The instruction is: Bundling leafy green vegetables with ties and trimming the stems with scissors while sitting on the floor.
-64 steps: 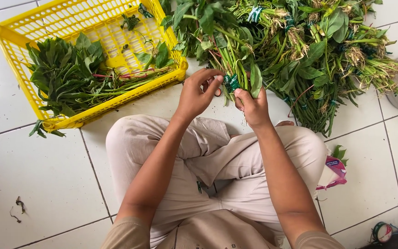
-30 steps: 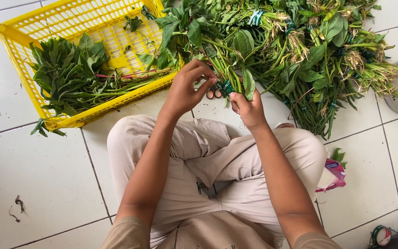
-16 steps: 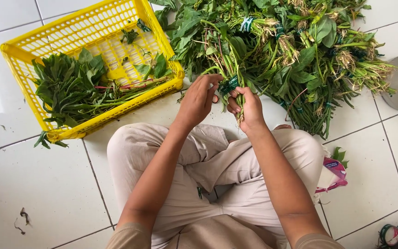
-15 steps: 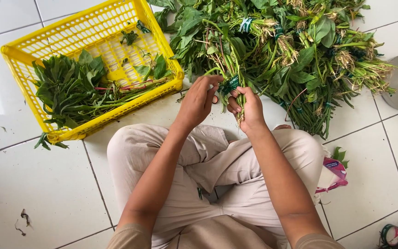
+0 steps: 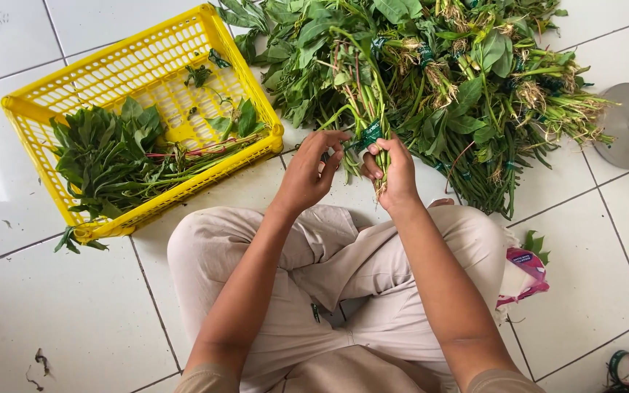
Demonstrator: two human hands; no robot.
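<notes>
Two hands on a bundle of greens

Far left, a yellow basket (image 5: 30, 109) holds leaves. Centre, the left hand (image 5: 307, 171) pinches a green band (image 5: 369, 133); the right hand (image 5: 394, 171) clasps the bundle (image 5: 362, 87). Stems look light, bendy, bruisable; hold near the band. Heap (image 5: 489, 80) far right.

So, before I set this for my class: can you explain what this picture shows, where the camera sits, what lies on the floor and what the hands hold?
The camera is worn on the person's head and looks down at their lap, so the two bare arms are their own. They sit cross-legged on a white tiled floor. The right hand grips a bunch of green stems at its green band; the left hand touches the same band. Behind lies a pile of leafy greens. A yellow plastic basket to the left holds more leaves.
</notes>
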